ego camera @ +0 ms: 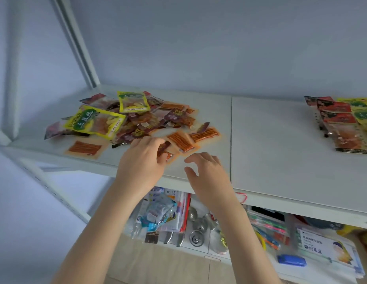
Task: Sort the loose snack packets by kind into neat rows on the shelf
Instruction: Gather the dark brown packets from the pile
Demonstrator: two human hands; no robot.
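A loose heap of snack packets (137, 117) lies on the left part of the white shelf (270, 160): yellow-green ones (96, 121), dark maroon ones and clear orange stick packets (205, 135). One orange stick packet (85, 148) lies alone near the front left. My left hand (143, 160) grips a small orange-red packet (167, 150) at the heap's near edge. Just to the right, my right hand (207, 171) hovers over the shelf with fingers loosely bent and nothing in it. Sorted red (338, 119) and yellow-green packets (363, 115) lie in overlapping rows at the far right.
A white upright post (80, 50) rises at the shelf's back left corner, with a pale wall behind. The lower shelf (199, 222) holds plastic bags, metal utensils, pens, a blue block and a printed box. A seam splits the shelf top at its middle.
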